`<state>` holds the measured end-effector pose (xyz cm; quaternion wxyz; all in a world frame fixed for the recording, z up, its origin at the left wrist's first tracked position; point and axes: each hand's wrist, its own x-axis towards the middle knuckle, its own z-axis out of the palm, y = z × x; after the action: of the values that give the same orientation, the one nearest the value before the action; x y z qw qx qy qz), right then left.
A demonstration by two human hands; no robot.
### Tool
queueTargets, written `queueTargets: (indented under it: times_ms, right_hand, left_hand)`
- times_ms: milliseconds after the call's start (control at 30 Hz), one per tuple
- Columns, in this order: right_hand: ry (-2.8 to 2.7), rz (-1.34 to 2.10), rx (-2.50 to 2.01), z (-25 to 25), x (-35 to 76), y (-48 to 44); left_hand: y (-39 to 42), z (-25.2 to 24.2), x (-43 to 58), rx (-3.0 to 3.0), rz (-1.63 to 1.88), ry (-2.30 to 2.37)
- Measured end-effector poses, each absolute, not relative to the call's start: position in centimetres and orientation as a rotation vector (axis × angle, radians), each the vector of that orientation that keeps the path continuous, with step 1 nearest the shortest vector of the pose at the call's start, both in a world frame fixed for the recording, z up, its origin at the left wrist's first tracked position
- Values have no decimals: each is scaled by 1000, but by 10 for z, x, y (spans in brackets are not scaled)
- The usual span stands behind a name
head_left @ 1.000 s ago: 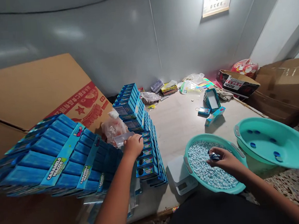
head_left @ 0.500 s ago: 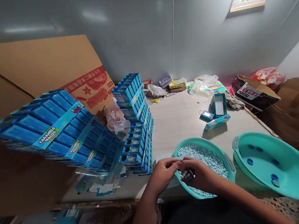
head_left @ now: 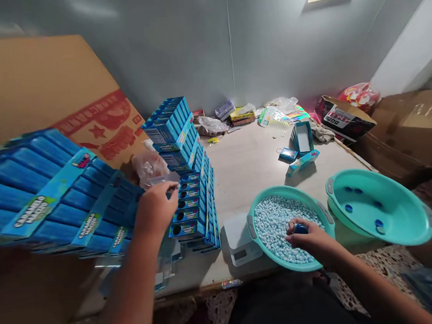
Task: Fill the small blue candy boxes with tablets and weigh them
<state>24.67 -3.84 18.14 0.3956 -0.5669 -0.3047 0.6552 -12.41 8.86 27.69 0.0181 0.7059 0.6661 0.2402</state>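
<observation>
My left hand [head_left: 155, 207] is at the column of blue boxes [head_left: 187, 205] printed "CARAMELO MACIZO". Its fingers are pinched together beside the upper boxes; what they hold, if anything, I cannot make out. Over a turquoise basin [head_left: 250, 204] full of small pale-blue candies [head_left: 274, 227], my right hand [head_left: 315, 239] is closed on a small round dark-blue container [head_left: 301, 229]. A second turquoise basin [head_left: 401, 206] to the right has several small blue round pieces [head_left: 349, 209] lying in it.
Leaning blue box stacks [head_left: 63, 195] stand at the left before a large carton [head_left: 35, 82]. A white scale [head_left: 241, 240] sits left of the candy basin. Further back lie an open blue box [head_left: 303, 138] and assorted packages [head_left: 244, 114]. Cartons [head_left: 417, 129] stand at the right.
My hands have parted: the left moved up and left to the box column, the right moved right over the candies. The scale is now uncovered, and the whole view has shifted.
</observation>
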Motion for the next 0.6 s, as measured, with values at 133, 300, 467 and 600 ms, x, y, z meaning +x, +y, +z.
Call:
queueTargets:
  times_ms: [133,300,467,600]
  right_hand:
    - [-439,1530,-1444,176,229,-71]
    - [-206,1402,-1527,176,216,-108]
    - [-206,1257,-1637,178,216,-127]
    - [-176,1232,-1644,180,221,-125]
  left_hand:
    - [145,254,-152,2481,357,1882]
    - [161,233,-161,2558,121,1537]
    - [144,233,-154,2756,-1,1483]
    - [128,231,-152,2621,77,1668]
